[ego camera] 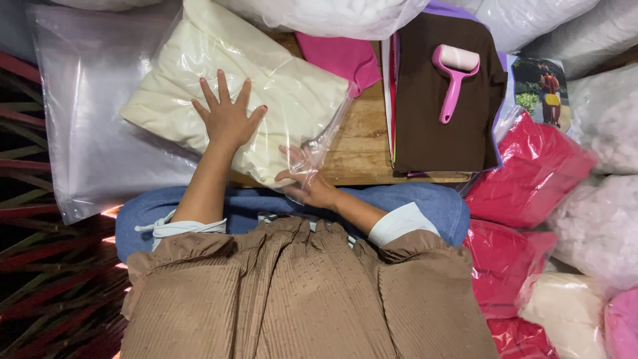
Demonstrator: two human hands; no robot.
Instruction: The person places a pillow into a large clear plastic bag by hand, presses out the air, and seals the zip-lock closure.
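Our left hand (226, 118) lies flat, fingers spread toward twelve o'clock, on the bagged cream cloth (266, 86); right hand (307, 181) pinches the clear bag (325, 129) at five o'clock.

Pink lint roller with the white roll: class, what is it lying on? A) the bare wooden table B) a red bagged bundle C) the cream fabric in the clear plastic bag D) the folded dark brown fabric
D: the pink lint roller lies on top of the folded dark brown fabric, well apart from both hands.
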